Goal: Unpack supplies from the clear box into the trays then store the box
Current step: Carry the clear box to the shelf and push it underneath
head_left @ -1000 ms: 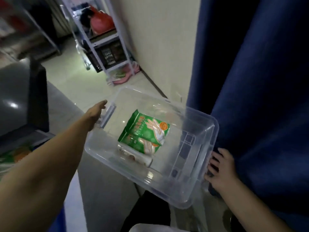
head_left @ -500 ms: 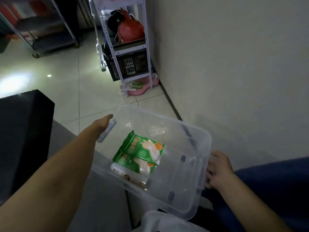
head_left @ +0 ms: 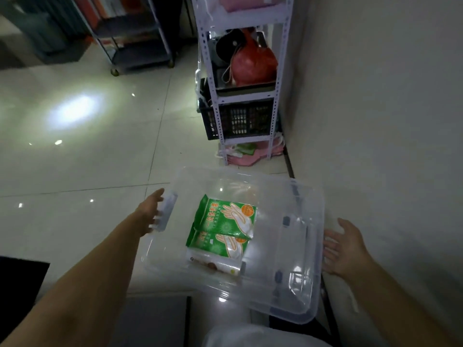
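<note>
left hand [head_left: 150, 211]: fingers curled round the latch handle on the left end of the clear box [head_left: 295, 279], gripping it. right hand [head_left: 344, 249]: spread wide, palm toward the box's right end, just beside the rim; whether it touches cannot be told. floor [head_left: 87, 159]: pale glossy tiles with light glare, dark grout lines. wall [head_left: 375, 108]: plain cream, along the right. white metal shelf rack [head_left: 275, 101]: against the wall, holding a black slatted crate [head_left: 240, 120] low down and a red bag [head_left: 253, 63] above; pink items under it. dark wheeled cart [head_left: 135, 46]: far left, blurred. clear box: held above the floor, tilted, lid off. inside: two green glove packets [head_left: 225, 221], overlapping; a white packet [head_left: 215, 265] at their near edge.
</note>
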### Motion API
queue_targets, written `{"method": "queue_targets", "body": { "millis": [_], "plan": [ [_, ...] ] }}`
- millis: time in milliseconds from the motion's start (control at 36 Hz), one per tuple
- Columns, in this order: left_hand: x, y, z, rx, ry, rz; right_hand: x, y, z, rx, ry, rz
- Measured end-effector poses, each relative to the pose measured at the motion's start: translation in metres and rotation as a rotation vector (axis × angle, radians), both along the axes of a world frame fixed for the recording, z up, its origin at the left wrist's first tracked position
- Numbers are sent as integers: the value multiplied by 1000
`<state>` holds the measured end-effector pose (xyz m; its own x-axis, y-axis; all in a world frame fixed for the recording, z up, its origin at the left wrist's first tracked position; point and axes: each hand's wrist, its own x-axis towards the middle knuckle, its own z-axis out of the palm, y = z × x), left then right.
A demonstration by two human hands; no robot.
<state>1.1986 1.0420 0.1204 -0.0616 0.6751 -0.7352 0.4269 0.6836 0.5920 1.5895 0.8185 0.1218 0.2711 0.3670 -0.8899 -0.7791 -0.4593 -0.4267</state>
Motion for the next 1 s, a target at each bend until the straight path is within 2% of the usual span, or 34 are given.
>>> {"method": "queue_targets", "body": {
  "millis": [194, 250, 417, 583, 806, 1000],
  "plan": [
    [-14, 72, -2, -31, -25, 217, 40, 168, 8, 6, -42, 237],
    [-23, 90, 0, -38, -17, 273, 38, 215, 13, 53, 17, 315],
    [-61, 163, -9, -26, 0, 412, 15, 361, 0, -44, -60, 461],
    [-114, 265, -28, -36, -24, 457, -34, 493, -11, -31, 5, 566],
    [-188, 417, -23, -41, -91, 454, -103, 648, 9, -62, -132, 525],
    [-235, 562, -7, 11, -115, 443, -141, 782, 23, -37, -142, 526]
  ]
}}
